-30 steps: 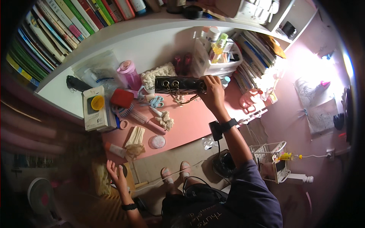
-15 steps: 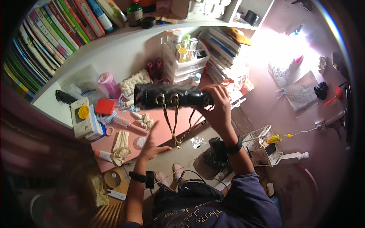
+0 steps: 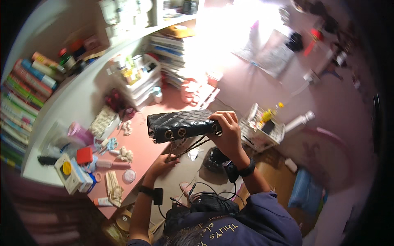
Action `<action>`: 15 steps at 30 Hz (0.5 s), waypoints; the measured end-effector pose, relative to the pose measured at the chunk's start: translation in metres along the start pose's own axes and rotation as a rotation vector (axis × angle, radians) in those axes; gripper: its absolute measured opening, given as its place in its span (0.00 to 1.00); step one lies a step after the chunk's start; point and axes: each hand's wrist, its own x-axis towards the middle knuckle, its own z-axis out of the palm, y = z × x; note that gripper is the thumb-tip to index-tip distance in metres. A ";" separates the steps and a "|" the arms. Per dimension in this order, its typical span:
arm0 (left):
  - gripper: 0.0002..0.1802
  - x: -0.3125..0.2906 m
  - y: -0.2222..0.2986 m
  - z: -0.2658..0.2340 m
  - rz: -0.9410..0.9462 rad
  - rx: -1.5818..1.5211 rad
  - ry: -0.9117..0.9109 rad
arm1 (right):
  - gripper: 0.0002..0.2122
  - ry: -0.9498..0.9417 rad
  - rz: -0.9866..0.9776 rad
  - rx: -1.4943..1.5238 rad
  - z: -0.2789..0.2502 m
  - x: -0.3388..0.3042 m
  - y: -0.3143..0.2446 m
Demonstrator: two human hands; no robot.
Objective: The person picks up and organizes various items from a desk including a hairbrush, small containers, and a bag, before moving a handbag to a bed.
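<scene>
A black quilted handbag (image 3: 182,122) with gold eyelets hangs in the air in front of me, over the desk's edge. My right hand (image 3: 228,133) grips its right end, fingers over the top. From the eyelets a gold-and-black chain strap (image 3: 192,149) loops down below the bag. Under the bag's left part, my left hand (image 3: 161,166) has its fingers closed around the low end of the chain. Part of those fingers is hard to make out against the strap.
On the pink desk (image 3: 143,149) lie a pink hairbrush (image 3: 115,165), a red box (image 3: 84,156) and a round clear tub (image 3: 129,176). A white drawer organizer (image 3: 141,86) with bottles stands behind. Right of me are a white wire cart (image 3: 262,131) and a black plastic bag (image 3: 215,160).
My left hand, spread and apart from the bag before, now holds the chain. The handbag has tilted, showing more of its quilted side. My view has turned to the right.
</scene>
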 end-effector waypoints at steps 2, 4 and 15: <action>0.11 0.000 0.009 0.000 0.058 0.097 -0.013 | 0.18 0.019 0.074 -0.133 -0.023 -0.028 0.016; 0.09 0.007 0.000 -0.001 0.116 0.046 -0.036 | 0.19 0.039 0.174 -0.177 -0.040 -0.061 0.022; 0.09 0.078 -0.012 0.174 0.516 0.635 -0.580 | 0.14 0.006 0.798 -0.536 -0.141 -0.316 0.004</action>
